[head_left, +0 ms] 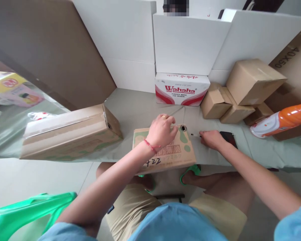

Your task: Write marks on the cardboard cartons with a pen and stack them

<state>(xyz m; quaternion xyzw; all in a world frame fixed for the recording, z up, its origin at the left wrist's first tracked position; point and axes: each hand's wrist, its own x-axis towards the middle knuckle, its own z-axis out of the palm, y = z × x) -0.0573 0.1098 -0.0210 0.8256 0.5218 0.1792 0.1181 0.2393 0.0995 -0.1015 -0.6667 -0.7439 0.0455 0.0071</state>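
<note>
A printed cardboard box [183, 147] with green blotches and handwritten digits lies flat at the table's front edge. My left hand [163, 130] is over its far part, fingers loosely bent and a little apart, with nothing visible in them. A dark round hole [184, 128] shows at the box's far right corner. To the right of the box, my right hand [212, 139] is low over the cloth, thumb and fingers pinched together. A tiny dark tip shows at its fingers; what it holds I cannot make out. A small dark bit [192, 134] lies between hand and box.
A similar box [72, 130] stands at the left. Behind are a Wahaha carton [182, 89] and white panels [188, 43]. At the right are several brown boxes [253, 80], an orange-and-white bottle [281, 118] and a dark phone-like object [229, 138]. A green stool [32, 207] stands lower left.
</note>
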